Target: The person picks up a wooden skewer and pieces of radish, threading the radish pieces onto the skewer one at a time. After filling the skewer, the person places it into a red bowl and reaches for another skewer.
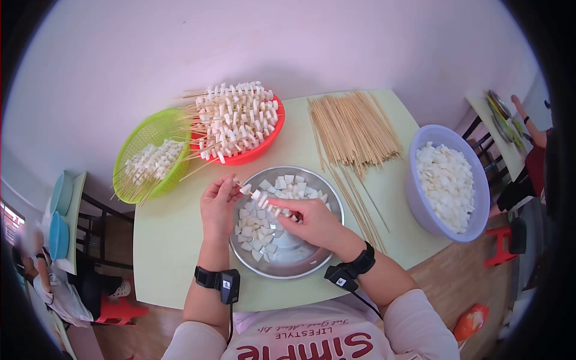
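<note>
A skewer (262, 200) threaded with several white pieces spans my two hands, above a round metal bowl (292, 264) of loose white chunks. My left hand (219, 203) pinches its left end between thumb and fingers. On the right part of the skewer, the fingers of my right hand (307, 219) are closed around it and the pieces there. White cut pieces (256, 231) lie in the bowl under my hands. Bare wooden sticks (357, 132) are spread in a pile behind the bowl to the right, with a few loose sticks (360, 210) closer in.
A red basket (279, 129) heaped with filled skewers and a green basket (129, 153) with more stand at the back left. A purple tub (414, 195) of white pieces is at the right edge. People (66, 294) sit at side tables left and right.
</note>
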The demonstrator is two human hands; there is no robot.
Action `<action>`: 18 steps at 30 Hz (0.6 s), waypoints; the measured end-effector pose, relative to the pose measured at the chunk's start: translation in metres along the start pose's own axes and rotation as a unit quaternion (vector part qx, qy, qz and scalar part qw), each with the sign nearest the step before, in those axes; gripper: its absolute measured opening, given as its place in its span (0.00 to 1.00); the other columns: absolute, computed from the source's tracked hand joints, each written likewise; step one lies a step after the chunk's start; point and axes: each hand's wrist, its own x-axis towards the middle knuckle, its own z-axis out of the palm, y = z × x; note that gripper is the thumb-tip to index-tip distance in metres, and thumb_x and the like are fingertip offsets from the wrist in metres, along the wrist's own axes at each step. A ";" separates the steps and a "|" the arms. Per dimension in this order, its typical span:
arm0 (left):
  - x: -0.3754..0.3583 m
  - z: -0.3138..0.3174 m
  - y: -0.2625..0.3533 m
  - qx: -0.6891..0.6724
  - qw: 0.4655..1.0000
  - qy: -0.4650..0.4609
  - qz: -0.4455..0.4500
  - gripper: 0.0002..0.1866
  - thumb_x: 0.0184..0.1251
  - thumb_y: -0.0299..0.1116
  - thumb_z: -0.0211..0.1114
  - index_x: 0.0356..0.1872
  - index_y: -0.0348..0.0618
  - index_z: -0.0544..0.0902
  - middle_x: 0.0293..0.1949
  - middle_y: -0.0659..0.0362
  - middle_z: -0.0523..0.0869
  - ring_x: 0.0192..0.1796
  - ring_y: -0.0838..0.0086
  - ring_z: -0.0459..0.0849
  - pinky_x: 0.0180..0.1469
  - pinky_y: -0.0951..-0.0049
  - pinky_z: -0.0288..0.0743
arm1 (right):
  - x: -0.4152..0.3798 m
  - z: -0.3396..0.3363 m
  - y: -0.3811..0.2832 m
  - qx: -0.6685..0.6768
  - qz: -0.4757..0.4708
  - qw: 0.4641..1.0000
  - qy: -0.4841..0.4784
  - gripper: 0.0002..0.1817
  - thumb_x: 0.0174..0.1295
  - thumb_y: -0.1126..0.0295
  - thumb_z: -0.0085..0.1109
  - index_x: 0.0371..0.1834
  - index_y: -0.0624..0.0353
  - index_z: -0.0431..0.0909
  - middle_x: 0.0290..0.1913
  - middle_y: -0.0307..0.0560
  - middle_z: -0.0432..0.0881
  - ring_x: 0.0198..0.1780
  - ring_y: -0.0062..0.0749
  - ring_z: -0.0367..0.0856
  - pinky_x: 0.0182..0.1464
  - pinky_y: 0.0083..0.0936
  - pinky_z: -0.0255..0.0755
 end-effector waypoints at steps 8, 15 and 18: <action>-0.005 0.002 0.009 -0.078 0.996 -0.017 -0.032 0.14 0.74 0.35 0.57 0.50 0.35 0.80 0.40 0.54 0.85 0.43 0.68 0.86 0.48 0.66 0.80 | 0.001 -0.001 -0.010 -0.038 -0.013 0.999 -0.006 0.22 0.61 0.69 0.59 0.61 0.47 0.79 0.23 0.52 0.80 0.21 0.33 0.77 0.29 0.28 0.72; -0.004 0.002 0.005 -0.088 0.995 -0.035 -0.030 0.13 0.74 0.34 0.57 0.50 0.36 0.80 0.44 0.52 0.85 0.48 0.65 0.85 0.53 0.63 0.77 | 0.000 0.000 -0.010 -0.022 -0.003 1.000 -0.010 0.21 0.62 0.69 0.59 0.61 0.48 0.78 0.26 0.52 0.82 0.23 0.31 0.78 0.31 0.27 0.73; -0.003 0.004 0.002 -0.098 0.995 -0.027 -0.023 0.13 0.73 0.33 0.59 0.51 0.36 0.79 0.46 0.51 0.85 0.52 0.63 0.83 0.56 0.63 0.76 | 0.000 0.001 -0.006 0.010 0.016 1.000 -0.003 0.22 0.62 0.70 0.60 0.61 0.49 0.79 0.27 0.44 0.82 0.24 0.24 0.74 0.31 0.21 0.71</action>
